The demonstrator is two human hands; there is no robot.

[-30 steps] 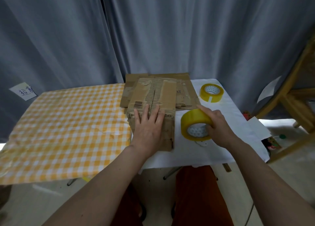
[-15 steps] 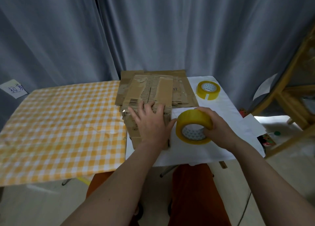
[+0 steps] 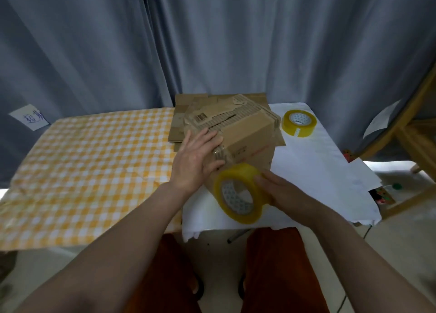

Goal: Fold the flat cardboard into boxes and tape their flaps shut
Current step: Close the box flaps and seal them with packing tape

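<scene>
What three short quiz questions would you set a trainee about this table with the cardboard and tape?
1. True or false: the right hand holds a yellow roll of clear packing tape against the near face of the brown cardboard box.
2. Where does the left hand lie? A on the box's left side, B on the orange checked tablecloth, C on the second yellow tape roll.
3. Fill in: the second roll lies flat on the ___ paper sheet.

Key: 1 true; 2 A; 3 white.
</scene>
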